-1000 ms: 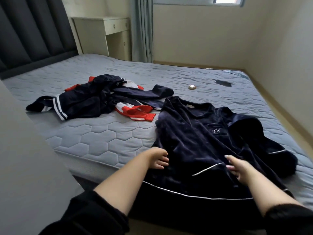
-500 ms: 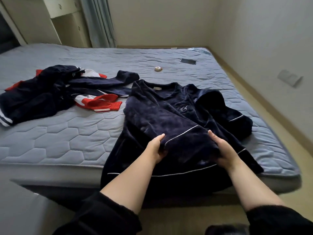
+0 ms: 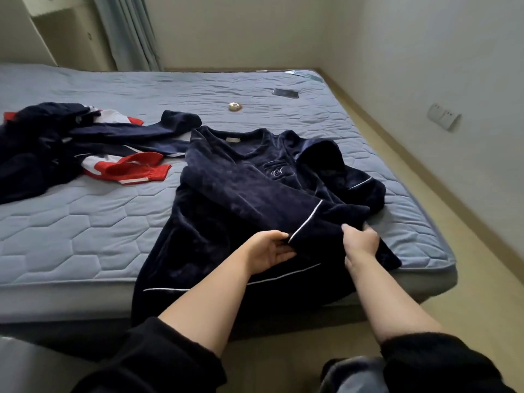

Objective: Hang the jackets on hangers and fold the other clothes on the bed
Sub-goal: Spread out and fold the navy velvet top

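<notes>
Since half a second before, the two hands had drawn closer together and carried the sleeve (image 3: 255,202) further across the chest of the navy top (image 3: 226,251), so its white-piped cuff now lay toward the garment's right edge. The left hand (image 3: 269,251) held the cuff at the piping, thumb above and fingers curled beneath, its grip closed on the fabric. The right hand (image 3: 361,243) held the end of the same cuff just beside it, fingers tucked into the velvet, grip likewise closed on the sleeve.

The navy top lay front up on the near part of the bed (image 3: 85,222), collar away from the person, with its hem hanging over the mattress edge. The folded sleeve ran diagonally from the shoulder down to the hands, passing below the embroidered monogram (image 3: 277,172). The other sleeve (image 3: 354,180) was bunched at the garment's far side, a white line of piping showing on it.

To the left, well apart from the hands, a pile of clothes (image 3: 42,154) lay unfolded on the bed, dark navy pieces mixed with a red-and-white garment (image 3: 133,171). Further back on the mattress sat a small round object (image 3: 235,106) and, near the far corner, a phone (image 3: 285,93). A curtain (image 3: 127,32) hung behind the bed, and a wall socket (image 3: 442,119) showed on the right wall.
</notes>
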`<action>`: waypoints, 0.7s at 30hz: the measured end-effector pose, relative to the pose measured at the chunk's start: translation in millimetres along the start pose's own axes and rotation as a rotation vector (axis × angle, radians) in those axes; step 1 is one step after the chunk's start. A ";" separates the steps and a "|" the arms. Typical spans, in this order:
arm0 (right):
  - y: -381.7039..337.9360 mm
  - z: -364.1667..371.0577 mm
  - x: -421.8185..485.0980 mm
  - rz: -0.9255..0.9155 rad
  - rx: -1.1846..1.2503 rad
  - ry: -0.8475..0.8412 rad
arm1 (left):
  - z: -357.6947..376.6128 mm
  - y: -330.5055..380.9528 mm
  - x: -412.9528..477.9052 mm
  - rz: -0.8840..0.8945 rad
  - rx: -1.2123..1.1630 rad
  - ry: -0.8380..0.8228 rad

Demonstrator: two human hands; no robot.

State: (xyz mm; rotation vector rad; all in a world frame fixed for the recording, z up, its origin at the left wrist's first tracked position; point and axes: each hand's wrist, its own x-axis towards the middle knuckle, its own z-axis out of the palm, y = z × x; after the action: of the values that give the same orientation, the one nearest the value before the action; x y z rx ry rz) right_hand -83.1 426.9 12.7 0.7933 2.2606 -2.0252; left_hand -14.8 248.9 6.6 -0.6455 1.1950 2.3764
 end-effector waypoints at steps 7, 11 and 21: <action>19.1 -11.0 -1.3 0.011 -0.389 0.055 | -15.1 -18.5 10.3 -0.011 -0.069 0.172; 17.3 -7.2 -2.3 -0.654 -0.693 0.100 | -18.9 -14.1 11.6 -0.019 -0.079 0.184; 44.1 41.7 -28.4 -0.395 -1.244 -0.117 | -58.5 9.9 3.3 0.231 0.070 0.436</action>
State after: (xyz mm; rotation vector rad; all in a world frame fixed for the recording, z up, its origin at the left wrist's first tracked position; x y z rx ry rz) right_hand -55.6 379.4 -25.9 0.0956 2.9841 -0.3292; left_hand -9.9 195.9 -19.8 -1.0950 1.6003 2.4380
